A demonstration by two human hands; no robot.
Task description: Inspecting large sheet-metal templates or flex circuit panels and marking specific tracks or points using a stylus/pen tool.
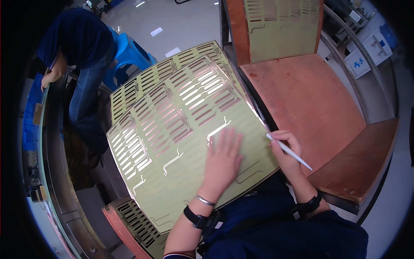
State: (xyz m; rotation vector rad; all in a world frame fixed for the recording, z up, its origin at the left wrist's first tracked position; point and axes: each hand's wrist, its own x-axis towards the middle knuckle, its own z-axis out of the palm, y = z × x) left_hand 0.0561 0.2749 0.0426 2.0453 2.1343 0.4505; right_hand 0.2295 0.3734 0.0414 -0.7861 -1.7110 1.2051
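Note:
A large greenish-yellow circuit-board panel (194, 159) with shiny copper traces lies in front of me, tilted, over a second similar panel (125, 88) that shows along the far edge. My left hand (223, 157) rests flat on the upper panel, fingers stretched out and slightly blurred, beside a bright copper trace. At the panel's right edge, my right hand (286, 151) is closed around a slim white pen-shaped tool (289, 151). One end of it meets the fingertips by the edge, and the tapered end points down and right.
A copper-coloured tray (306, 103) with raised sides stands to the right, another panel (284, 39) leaning at its back. Below left is a stack of panels (125, 224). A person (82, 47) works at a bench on the left, near a blue stool (129, 52).

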